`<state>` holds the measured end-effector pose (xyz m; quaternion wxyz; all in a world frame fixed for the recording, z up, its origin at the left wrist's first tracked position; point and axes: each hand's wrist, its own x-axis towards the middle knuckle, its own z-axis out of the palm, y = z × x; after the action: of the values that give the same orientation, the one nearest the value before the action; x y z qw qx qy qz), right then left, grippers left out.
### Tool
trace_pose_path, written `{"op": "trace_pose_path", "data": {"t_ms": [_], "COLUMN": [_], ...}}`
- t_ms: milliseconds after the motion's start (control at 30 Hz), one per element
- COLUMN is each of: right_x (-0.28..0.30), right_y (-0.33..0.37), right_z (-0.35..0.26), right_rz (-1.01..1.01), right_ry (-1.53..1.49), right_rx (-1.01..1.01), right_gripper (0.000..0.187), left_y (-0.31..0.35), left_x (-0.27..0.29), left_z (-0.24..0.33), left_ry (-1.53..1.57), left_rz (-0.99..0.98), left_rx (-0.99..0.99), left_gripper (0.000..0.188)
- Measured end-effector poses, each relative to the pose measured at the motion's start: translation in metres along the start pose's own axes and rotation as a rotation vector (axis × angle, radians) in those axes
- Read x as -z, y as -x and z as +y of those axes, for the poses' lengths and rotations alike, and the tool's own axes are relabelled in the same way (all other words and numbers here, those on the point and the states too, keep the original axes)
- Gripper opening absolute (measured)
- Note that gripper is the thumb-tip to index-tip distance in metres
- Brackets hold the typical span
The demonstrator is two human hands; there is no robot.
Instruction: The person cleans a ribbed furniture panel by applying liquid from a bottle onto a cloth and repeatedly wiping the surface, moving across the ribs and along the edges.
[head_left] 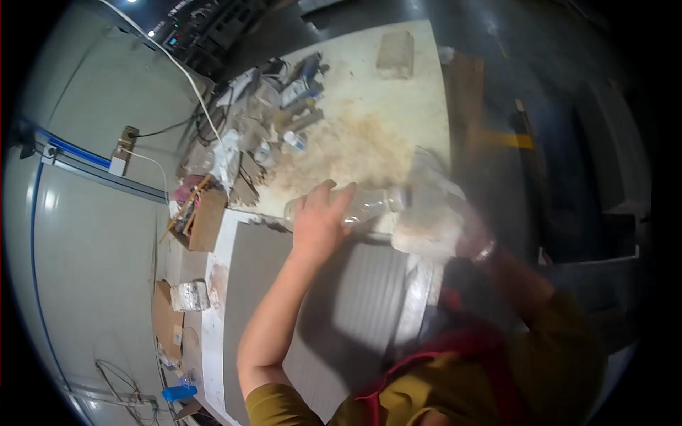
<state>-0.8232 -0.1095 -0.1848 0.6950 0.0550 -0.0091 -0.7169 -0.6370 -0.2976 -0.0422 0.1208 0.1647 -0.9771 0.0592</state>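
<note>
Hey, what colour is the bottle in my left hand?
The bottle looks clear and see-through; the head view shows it.

behind the bottle (366,205): block (395,52) right, clutter (297,92) left (both on table (355,79))

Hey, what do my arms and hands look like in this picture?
Both olive-yellow sleeves end near the elbows, leaving the forearms bare. The left hand is ungloved. The right hand is blurred, with a shiny pale band at its wrist, perhaps a bracelet.
</note>
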Motion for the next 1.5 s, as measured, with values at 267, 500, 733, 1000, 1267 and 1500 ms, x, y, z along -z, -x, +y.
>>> {"op": "trace_pose_path", "data": {"t_ms": [267, 500, 733, 1000, 1267, 1500], "right_x": [-0.016, -0.027, -0.014, -0.033, 0.014, 0.023], "right_y": [0.007, 0.017, 0.014, 0.0, -0.01, 0.012], "right_z": [0.039, 0.04, 0.03, 0.034, -0.02, -0.039], "right_rz": [0.085, -0.099, -0.065, -0.084, 0.213, 0.119], "right_ry": [0.367, 0.113, 0.091, 0.36, 0.697, 0.941], "right_rx": [0.173, 0.135, 0.161, 0.305, 0.44, 0.37], "right_gripper": [0.073, 0.046, 0.046, 0.047, 0.043, 0.046], "left_y": [0.023, 0.027, 0.012, 0.016, 0.003, 0.001], "left_x": [0.029, 0.048, 0.049, -0.005, -0.064, -0.149], "left_z": [0.038, 0.054, 0.047, 0.044, -0.031, -0.1], "left_ry": [-0.33, -0.436, -0.489, -0.38, 0.078, 0.568], "left_rz": [-0.101, -0.1, -0.04, -0.007, 0.118, 0.616], "left_rx": [-0.063, -0.188, -0.172, -0.125, 0.398, 0.729], "left_gripper": [0.065, 0.054, 0.04, 0.037, 0.057, 0.064]}}
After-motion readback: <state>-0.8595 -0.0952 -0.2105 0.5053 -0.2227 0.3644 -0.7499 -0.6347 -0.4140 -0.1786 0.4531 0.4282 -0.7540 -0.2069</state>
